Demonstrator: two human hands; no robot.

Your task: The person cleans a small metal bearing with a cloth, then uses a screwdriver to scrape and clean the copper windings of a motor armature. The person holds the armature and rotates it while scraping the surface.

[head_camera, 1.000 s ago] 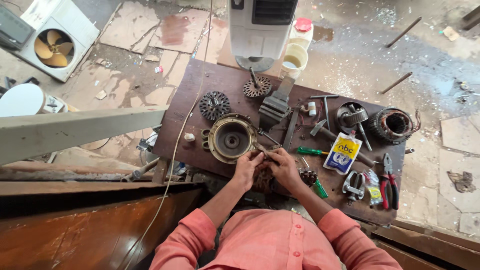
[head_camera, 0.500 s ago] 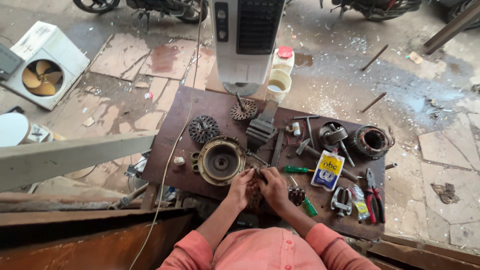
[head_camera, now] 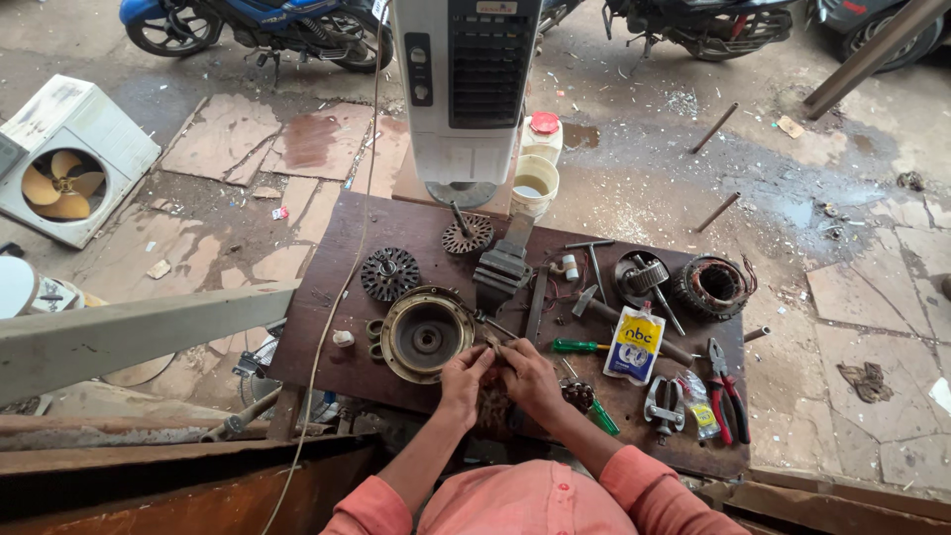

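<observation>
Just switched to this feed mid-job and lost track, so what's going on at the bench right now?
A person in a pink shirt works at a dark wooden bench outdoors. The left hand and right hand are close together over a small part, too small to identify, right beside a round motor housing. A green screwdriver, red pliers, a hammer and a copper-wound coil lie around on the bench.

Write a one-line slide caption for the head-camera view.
Both hands, left hand and right hand, meet over a small part beside the round motor housing on a tool-strewn wooden workbench.
</observation>
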